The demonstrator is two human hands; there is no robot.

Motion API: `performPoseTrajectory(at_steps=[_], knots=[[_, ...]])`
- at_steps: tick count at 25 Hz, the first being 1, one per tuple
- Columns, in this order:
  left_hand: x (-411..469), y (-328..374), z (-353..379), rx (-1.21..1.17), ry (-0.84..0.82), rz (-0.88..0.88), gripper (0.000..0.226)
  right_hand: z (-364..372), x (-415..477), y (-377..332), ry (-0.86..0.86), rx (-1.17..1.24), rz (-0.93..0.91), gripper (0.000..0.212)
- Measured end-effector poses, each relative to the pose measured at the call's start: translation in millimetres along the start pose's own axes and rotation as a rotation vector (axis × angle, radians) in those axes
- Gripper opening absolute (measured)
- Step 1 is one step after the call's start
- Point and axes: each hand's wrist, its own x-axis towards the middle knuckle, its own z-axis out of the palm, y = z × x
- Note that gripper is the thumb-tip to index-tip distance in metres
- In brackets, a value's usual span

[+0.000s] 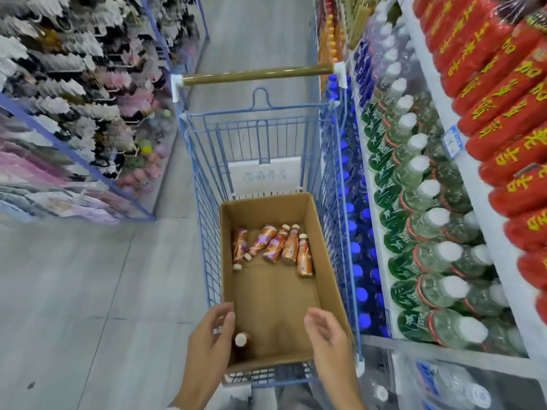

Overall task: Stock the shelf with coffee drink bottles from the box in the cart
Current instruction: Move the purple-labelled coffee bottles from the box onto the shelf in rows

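the left hand (210, 341) hovers over the near left corner of the cardboard box (325, 276), fingers loosely bent and apart, holding nothing; whether it touches the rim i cannot tell. just right of its fingers, inside that corner, one coffee drink bottle (242, 342) stands upright, pale cap up. the right hand (327, 335) is over the near right side of the box, fingers relaxed and spread, also empty. between the two hands lies bare box bottom. beyond both hands, in the far half of the box, five more coffee bottles (273, 247) lie on their sides in a loose row, orange-labelled, some touching. the box sits in a blue wire cart (204, 220) whose brown handle bar (257, 74) is at the far end. right of the right hand, a shelf (478, 190) carries rows of green-labelled, white-capped water bottles (426, 226), with blue-capped bottles (361, 266) lower, beside the cart, and red packages (500, 119) with yellow lettering above. far left of the left hand, across the grey floor (88, 291), stands a rack (88, 93) of small hanging goods, blurred.
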Motion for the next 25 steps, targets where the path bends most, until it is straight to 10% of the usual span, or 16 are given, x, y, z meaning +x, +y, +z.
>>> performPoseTrajectory(at_steps=[16, 25], knots=[[319.5, -80.4, 216.5, 0.485, -0.251, -0.199, 0.039, 18.6, 164.6, 59.3, 0.081, 0.072, 0.328, 0.019], [357.3, -119.6, 252.4, 0.816, -0.212, -0.238, 0.075, 31.0, 177.1, 72.4, 0.030, 0.029, 0.482, 0.018]])
